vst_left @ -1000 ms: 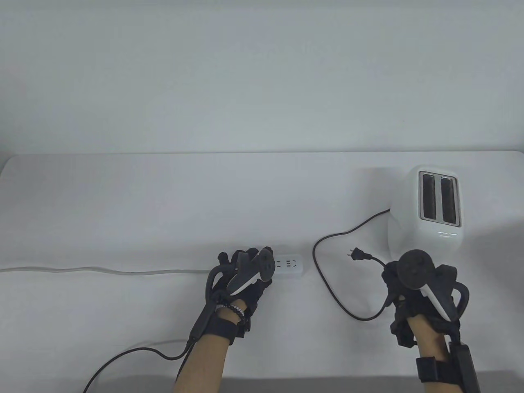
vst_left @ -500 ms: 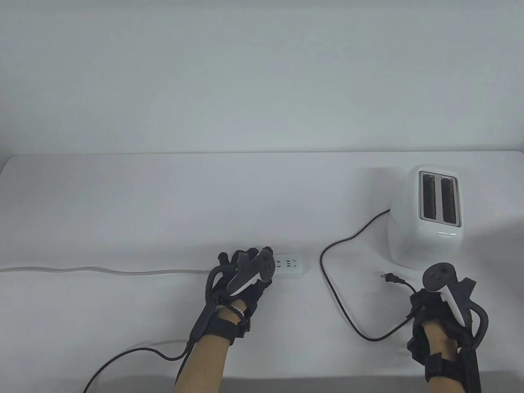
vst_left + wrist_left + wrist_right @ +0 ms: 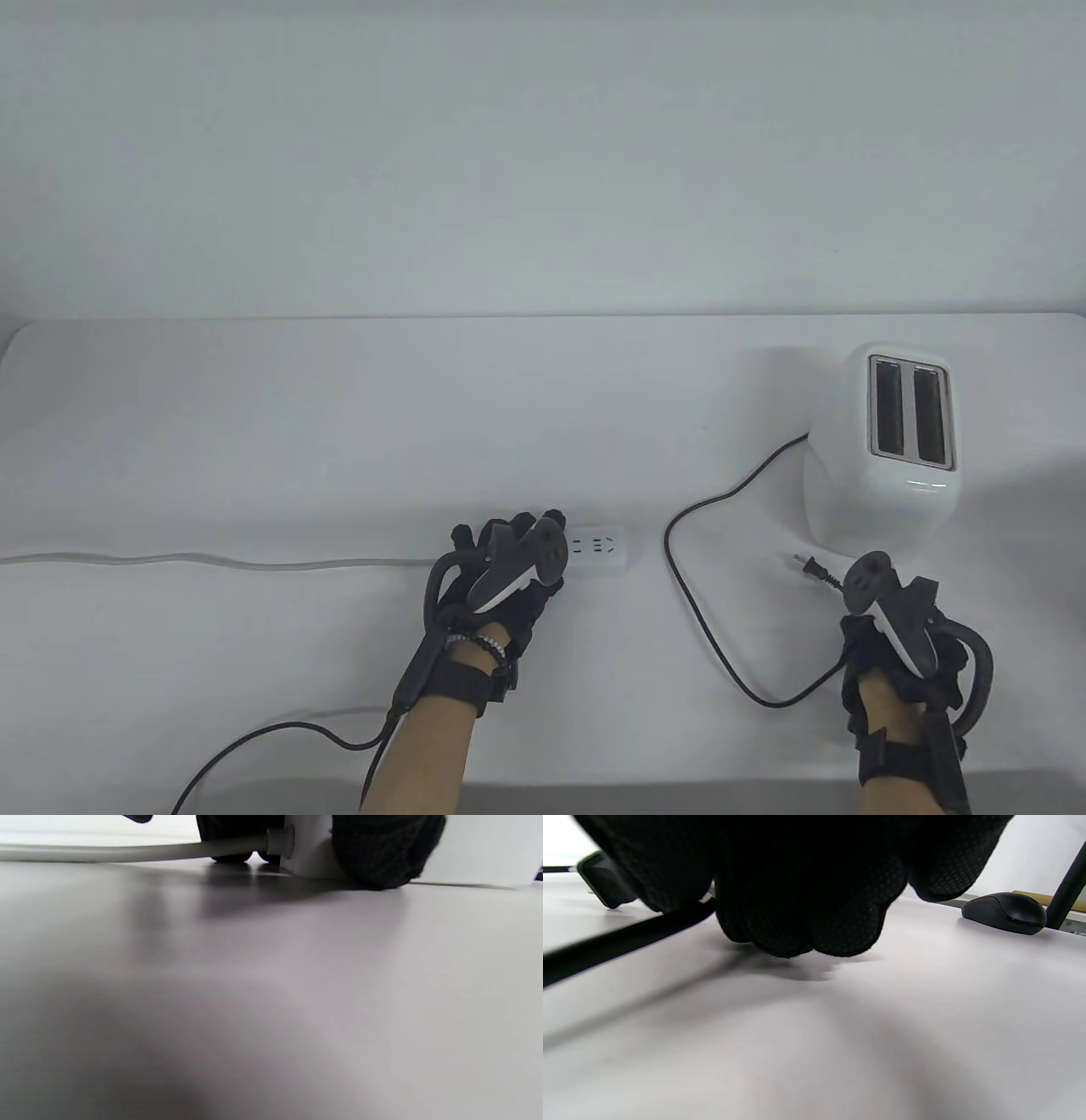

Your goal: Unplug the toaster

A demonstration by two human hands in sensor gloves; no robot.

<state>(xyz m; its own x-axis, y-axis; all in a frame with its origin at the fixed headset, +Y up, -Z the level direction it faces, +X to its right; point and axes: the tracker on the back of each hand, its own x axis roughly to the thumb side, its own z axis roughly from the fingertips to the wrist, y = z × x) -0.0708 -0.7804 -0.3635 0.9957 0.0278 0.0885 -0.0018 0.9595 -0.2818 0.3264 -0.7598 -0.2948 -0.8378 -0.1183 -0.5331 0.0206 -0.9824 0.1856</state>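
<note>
The white toaster stands at the table's right. Its black cord loops over the table, and its plug lies free, well right of the white power strip. My right hand sits just behind the plug with its fingers curled around the cord. The plug pokes out at the left of the right wrist view. My left hand grips the strip's left end. In the left wrist view the thumb presses the strip's near side.
The strip's white cable runs left off the table. A black glove cable lies near the front edge. A black computer mouse sits beyond the right hand, by the table's edge.
My right hand has carried the plug away from the strip, to the right and toward the front, down in front of the toaster. The cord loop shifted with it. The left hand has stayed put.
</note>
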